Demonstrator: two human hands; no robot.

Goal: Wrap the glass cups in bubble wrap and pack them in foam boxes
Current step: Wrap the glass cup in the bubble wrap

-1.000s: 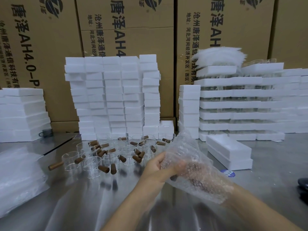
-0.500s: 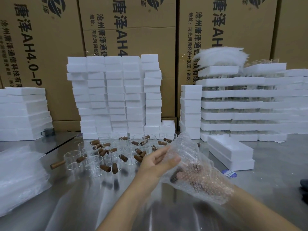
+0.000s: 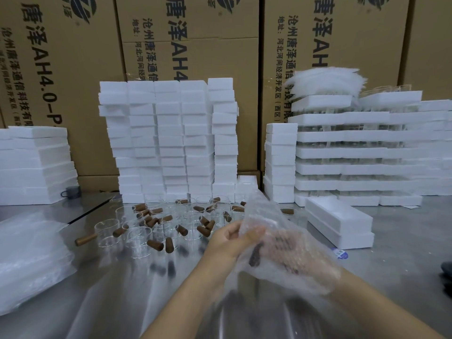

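Nearest, the left hand (image 3: pixel 230 243) pinches the edge of a clear bubble wrap sheet (image 3: pixel 281 231) around a glass cup with a brown wooden handle (image 3: pixel 254 256). The right hand (image 3: pixel 310 263) lies veiled beneath, its grip unreadable. Wrapping seems midway. Next, fold the loose flap shut, then reach the white foam box (image 3: pixel 340 221) on the steel worktop (image 3: pixel 403 245) beyond.

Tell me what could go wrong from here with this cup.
1. The bubble wrap hangs loose around the cup, whose brown handle shows near the wrap's lower edge. It might slip out onto the steel table.
2. Bare glass cups stand crowded just beyond the left hand. A swing of the wrap could knock them together.
3. The right hand is covered by the wrap, so its grip cannot be checked.
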